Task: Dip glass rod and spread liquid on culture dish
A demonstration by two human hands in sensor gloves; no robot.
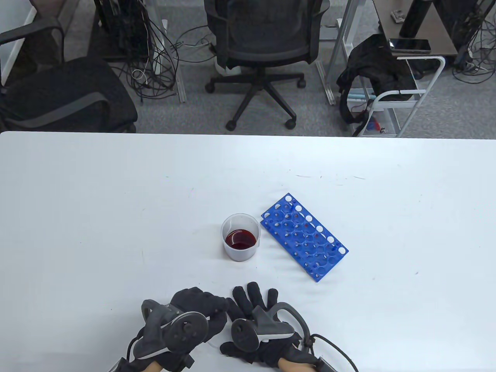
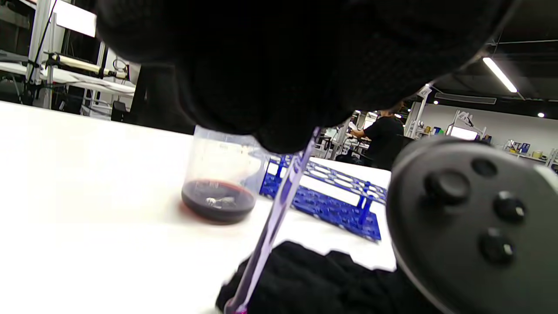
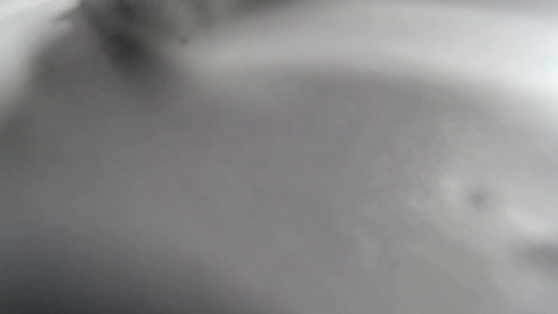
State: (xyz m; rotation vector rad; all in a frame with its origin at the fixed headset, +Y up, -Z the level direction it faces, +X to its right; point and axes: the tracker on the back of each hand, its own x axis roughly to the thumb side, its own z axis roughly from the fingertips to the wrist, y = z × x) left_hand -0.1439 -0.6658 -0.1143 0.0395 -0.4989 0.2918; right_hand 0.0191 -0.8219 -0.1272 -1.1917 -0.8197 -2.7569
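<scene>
A clear beaker (image 1: pixel 240 236) with dark red liquid stands at the table's middle; it also shows in the left wrist view (image 2: pixel 220 183). My left hand (image 1: pixel 207 310) is curled near the front edge and grips a thin glass rod (image 2: pixel 279 209). The rod slants down from my fingers, and its pinkish tip sits low beside my right hand's glove (image 2: pixel 331 279). My right hand (image 1: pixel 254 300) lies flat with its fingers spread, close against the left hand. I cannot make out the culture dish in any view. The right wrist view is a grey blur.
A blue test tube rack (image 1: pixel 304 236) lies at a slant just right of the beaker; it also shows in the left wrist view (image 2: pixel 331 196). The white table (image 1: pixel 116 213) stretches wide to both sides. Office chairs and a cart stand beyond its far edge.
</scene>
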